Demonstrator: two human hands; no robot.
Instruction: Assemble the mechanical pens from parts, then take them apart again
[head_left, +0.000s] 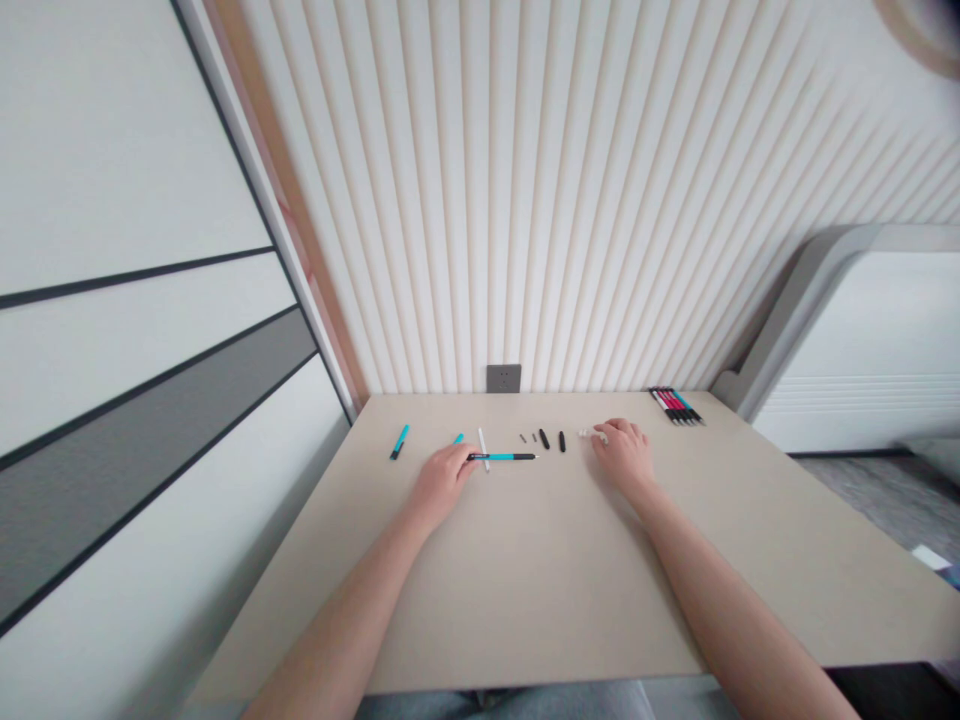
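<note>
Your L hand (444, 475) pinches a turquoise-and-black pen (510, 457) by its rear end, fingers closed, across a white tube (481, 440) — looks near-whole. Your R hand (624, 452) curls at small clear pcs (584, 434) (can't tell if gripped). Pen row (677, 407), back R, seems complete; turquoise barrel (400, 441), black grips (544, 439) & tiny grey bits (523, 438) lie loose, unassembled.

No txt, brand or no. legible anywhere in view. Blue-and-black pen (512, 457) in L hand (442, 480): poss. tiny pale marks on dk end, too sm. to read. Row of pens (676, 406) at far R of table (555, 580): any print too sm./blurred to tell. Same w/ blue barrel (400, 441) at far L. Dk wall socket (503, 378): pin slots visible, lettering n/a at this res.
</note>
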